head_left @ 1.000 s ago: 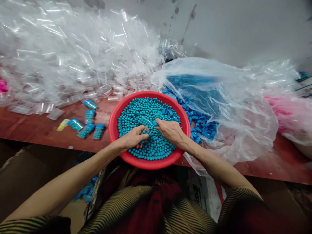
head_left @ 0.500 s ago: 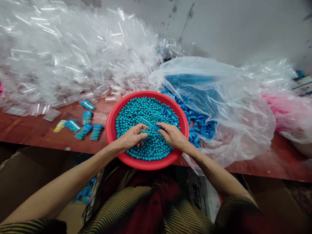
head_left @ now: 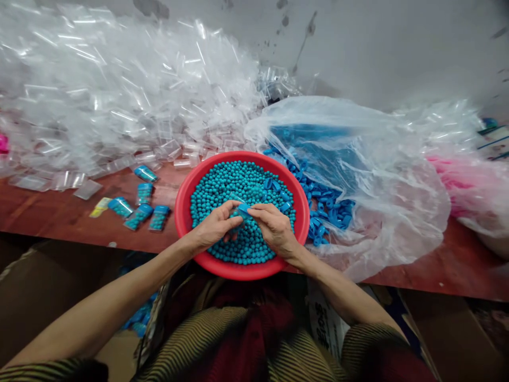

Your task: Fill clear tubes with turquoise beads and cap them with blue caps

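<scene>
My left hand (head_left: 219, 225) is closed around a small clear plastic container, mostly hidden by the fingers, above the beads. A blue cap (head_left: 243, 210) is pinched in my right hand (head_left: 274, 225) and meets the container's mouth; whether it is seated I cannot tell. Both hands are over a red basin (head_left: 183, 207) full of turquoise beads (head_left: 246, 252). A few loose blue caps (head_left: 274, 185) lie on the beads at the basin's right side. Another clear container appears to lie on the beads just beyond my hands.
Several filled containers with blue caps (head_left: 139, 216) lie left of the basin, beside a yellow piece (head_left: 100, 207). A tall heap of clear containers (head_left: 131, 90) stands behind. Blue caps (head_left: 326, 207) spill from a clear plastic bag (head_left: 401, 212) on the right. The red table's (head_left: 71, 223) front edge is near.
My right hand has lifted the blue cap from the beads and moved left to the container in my left hand. My left hand has barely moved.
</scene>
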Available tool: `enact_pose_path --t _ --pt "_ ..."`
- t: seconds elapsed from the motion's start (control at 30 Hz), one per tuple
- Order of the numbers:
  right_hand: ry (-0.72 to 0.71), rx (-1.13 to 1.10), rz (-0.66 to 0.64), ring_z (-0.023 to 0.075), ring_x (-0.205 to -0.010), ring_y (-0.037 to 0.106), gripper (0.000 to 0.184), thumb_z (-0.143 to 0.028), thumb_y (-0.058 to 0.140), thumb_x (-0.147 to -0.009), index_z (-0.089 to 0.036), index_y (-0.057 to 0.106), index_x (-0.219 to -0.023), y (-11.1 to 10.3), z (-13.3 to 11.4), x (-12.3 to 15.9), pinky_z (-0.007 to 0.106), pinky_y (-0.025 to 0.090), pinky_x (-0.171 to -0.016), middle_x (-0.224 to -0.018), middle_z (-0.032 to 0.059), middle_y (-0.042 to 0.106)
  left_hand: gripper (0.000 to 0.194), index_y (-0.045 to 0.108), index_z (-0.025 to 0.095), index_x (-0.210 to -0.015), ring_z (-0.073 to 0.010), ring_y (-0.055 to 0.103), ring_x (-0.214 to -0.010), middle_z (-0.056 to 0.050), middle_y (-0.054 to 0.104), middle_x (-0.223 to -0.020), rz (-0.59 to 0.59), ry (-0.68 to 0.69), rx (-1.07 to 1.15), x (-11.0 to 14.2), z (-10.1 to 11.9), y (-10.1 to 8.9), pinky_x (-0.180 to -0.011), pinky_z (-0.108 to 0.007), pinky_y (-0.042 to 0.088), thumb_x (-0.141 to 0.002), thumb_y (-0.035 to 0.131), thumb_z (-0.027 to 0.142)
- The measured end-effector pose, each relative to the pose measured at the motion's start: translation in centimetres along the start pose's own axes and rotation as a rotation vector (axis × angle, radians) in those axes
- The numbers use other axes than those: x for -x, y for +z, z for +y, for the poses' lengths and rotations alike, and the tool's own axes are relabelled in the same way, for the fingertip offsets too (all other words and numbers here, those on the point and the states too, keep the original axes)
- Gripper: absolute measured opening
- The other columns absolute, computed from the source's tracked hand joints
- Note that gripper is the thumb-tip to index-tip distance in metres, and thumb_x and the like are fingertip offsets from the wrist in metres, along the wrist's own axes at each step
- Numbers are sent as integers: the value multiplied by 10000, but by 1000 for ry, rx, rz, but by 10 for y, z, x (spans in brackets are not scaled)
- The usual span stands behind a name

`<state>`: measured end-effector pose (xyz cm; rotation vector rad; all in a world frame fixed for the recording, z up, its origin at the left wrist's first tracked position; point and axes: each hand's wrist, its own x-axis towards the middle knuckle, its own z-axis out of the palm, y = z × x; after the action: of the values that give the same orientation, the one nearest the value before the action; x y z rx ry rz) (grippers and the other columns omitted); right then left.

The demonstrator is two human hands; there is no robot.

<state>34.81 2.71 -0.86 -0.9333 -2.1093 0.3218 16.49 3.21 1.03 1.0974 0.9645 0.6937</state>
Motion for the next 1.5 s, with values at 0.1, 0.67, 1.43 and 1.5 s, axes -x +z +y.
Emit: enact_pose_path --t 0.1,0.67,1.43,1.5 --pt "-20 35 36 156 -884 610 280 -139 443 -913 -201 669 -1066 1 -3 -1 297 519 -761 -989 76 686 426 434 187 -1100 -43 486 -424 74 497 -664 -3 18 9 0 0 0 -347 -149 330 -765 615 380" --pt "-122 189 -56 190 -878 622 321 -141 378 -925 -151 686 -1014 1 -10 -1 359 494 -766 -1007 123 701 400 461 195 -1059 -27 432 -405 85 480 -652 -8 16 114 3 0 0 -371 -156 329 -747 658 347" --pt "129 -218 -34 148 -834 620 249 -188 524 -874 -194 618 -1105 2 -9 -10 292 495 -750 -911 51 681 381 460 195 -1031 -40 430 -360 95 464 -571 21 75 117 6 -1 -2 -328 -142 285 -750 651 366" --pt "335 -361 -61 140 -818 627 338 -277 622 -814 -202 579 -1140 -2 -3 -13 269 500 -711 -917 32 667 384 440 203 -1045 -49 460 -360 87 490 -591 3 71 94 6 0 -3 -312 -138 271 -760 631 375"
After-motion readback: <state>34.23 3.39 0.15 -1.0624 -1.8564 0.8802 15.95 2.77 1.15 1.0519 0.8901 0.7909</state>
